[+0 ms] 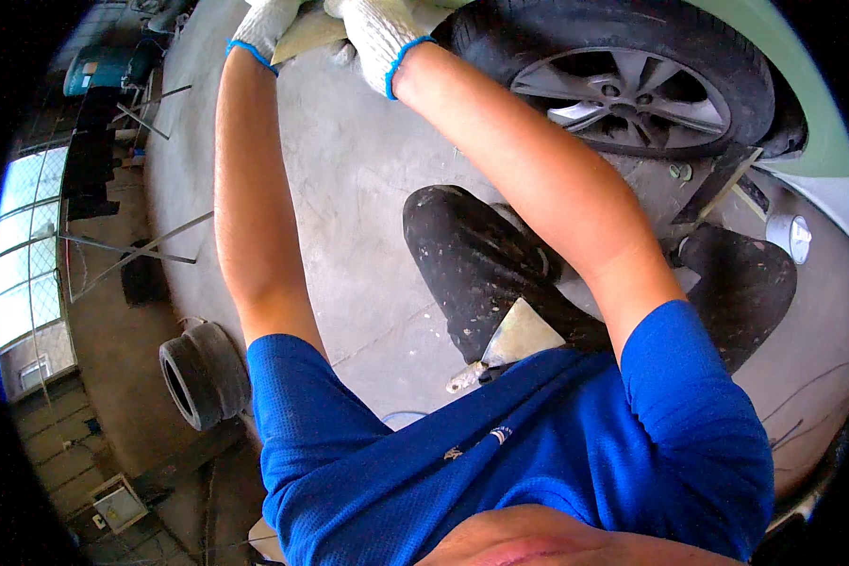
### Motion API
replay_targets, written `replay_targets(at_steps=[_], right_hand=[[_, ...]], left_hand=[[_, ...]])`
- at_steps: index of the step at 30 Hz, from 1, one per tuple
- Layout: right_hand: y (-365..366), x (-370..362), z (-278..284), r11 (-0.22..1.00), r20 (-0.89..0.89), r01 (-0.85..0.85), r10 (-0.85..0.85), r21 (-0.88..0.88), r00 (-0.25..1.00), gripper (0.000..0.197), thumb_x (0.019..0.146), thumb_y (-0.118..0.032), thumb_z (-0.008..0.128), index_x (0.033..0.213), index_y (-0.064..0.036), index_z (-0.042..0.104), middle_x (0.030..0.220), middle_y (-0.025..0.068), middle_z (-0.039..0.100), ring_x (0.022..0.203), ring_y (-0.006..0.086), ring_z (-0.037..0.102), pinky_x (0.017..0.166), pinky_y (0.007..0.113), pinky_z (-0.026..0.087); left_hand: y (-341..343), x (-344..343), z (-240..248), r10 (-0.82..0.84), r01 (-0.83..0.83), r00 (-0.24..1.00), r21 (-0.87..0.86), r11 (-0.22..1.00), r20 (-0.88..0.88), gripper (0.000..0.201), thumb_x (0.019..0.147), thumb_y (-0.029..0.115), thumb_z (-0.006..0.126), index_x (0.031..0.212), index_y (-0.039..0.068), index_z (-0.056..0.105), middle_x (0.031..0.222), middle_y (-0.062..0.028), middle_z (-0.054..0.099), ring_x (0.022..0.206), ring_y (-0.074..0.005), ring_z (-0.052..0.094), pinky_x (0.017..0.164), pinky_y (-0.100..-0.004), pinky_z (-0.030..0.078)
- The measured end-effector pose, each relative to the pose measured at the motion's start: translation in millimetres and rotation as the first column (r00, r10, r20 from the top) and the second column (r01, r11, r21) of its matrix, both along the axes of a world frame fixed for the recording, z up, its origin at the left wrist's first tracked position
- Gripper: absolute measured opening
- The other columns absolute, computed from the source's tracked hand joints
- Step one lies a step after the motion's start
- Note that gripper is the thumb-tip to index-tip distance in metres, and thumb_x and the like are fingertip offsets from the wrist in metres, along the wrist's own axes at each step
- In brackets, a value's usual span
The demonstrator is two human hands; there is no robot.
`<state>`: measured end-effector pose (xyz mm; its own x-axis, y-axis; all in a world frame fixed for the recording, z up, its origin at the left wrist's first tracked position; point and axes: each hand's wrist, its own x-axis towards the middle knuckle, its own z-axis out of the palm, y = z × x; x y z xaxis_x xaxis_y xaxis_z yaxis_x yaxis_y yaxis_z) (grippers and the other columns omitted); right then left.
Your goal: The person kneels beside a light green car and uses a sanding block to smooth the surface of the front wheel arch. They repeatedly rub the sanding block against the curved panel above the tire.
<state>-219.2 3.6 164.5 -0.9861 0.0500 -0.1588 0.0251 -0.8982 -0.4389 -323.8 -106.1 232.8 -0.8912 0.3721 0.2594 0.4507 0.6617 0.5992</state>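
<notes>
Beige sheet-like piece lies at the upper edge of the view, between the two gloved hands; its exact kind is unclear. The visible strip slants, its long lower edge rising from a corner near the left cuff toward the right hand; the far end is cut off. Left hand and right hand, in white knit gloves with blue cuffs, are close beside each other, arms outstretched. The fingers are largely out of frame, so I cannot tell whether either grips the piece. Right of them stands a car wheel. A triangular scraper lies by the lap, handle toward the lower left, broad edge toward the upper right.
</notes>
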Motion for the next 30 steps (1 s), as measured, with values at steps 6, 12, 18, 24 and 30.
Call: replay_targets(at_steps=[6,12,18,24,30], right_hand=[[4.1,5.1,-6.9,0.998,0.005,-0.005,0.006,-0.064,1.0,0.038,0.093,-0.035,0.065,0.116,-0.0038,0.064,0.105,0.0096,0.068,0.08,0.0167,0.067,0.065,0.033,0.058],[15.8,20.9,-23.7,0.991,0.017,0.004,-0.001,-0.135,1.0,0.038,0.093,-0.035,0.065,0.116,-0.0039,0.064,0.105,0.0094,0.068,0.08,0.0166,0.067,0.064,0.033,0.058],[24.0,35.5,-35.6,0.982,0.046,0.027,-0.018,-0.189,0.999,0.039,0.093,-0.035,0.065,0.116,-0.004,0.064,0.106,0.0093,0.068,0.081,0.0166,0.067,0.064,0.033,0.058],[40.1,49.1,-58.0,0.969,0.066,0.066,-0.051,-0.236,0.996,0.039,0.093,-0.036,0.065,0.116,-0.0041,0.064,0.106,0.0091,0.068,0.081,0.0166,0.067,0.064,0.033,0.058],[100.8,77.9,-90.5,0.985,0.066,0.14,-0.134,-0.097,0.989,0.039,0.093,-0.036,0.065,0.115,-0.0042,0.065,0.106,0.009,0.068,0.081,0.0166,0.067,0.064,0.033,0.058]], left_hand=[[1.9,9.0,0.5,-0.003,0.003,1.0,-0.021,1.0,-0.03,0.034,0.087,0.022,0.068,0.113,0.001,0.068,0.102,-0.0162,0.071,0.095,-0.0332,0.069,0.085,-0.0416,0.055],[8.9,18.8,-9.0,0.011,-0.013,0.998,-0.043,0.999,-0.059,0.035,0.086,0.023,0.069,0.113,0.001,0.068,0.103,-0.0164,0.071,0.095,-0.0337,0.069,0.085,-0.0419,0.055],[14.0,21.2,-18.3,0.018,-0.024,0.996,-0.077,0.997,-0.09,0.035,0.086,0.023,0.069,0.114,0.001,0.068,0.103,-0.0166,0.071,0.095,-0.0342,0.069,0.086,-0.0422,0.055],[22.2,32.5,-31.4,0.039,-0.067,0.976,-0.123,0.99,-0.216,0.036,0.086,0.024,0.069,0.114,0.001,0.068,0.104,-0.0168,0.071,0.096,-0.0347,0.069,0.086,-0.0424,0.055],[79.2,82.2,-90.6,-0.007,-0.15,0.864,-0.27,0.951,-0.504,0.036,0.086,0.024,0.069,0.115,0.001,0.067,0.104,-0.017,0.071,0.096,-0.0352,0.069,0.086,-0.0427,0.054]])
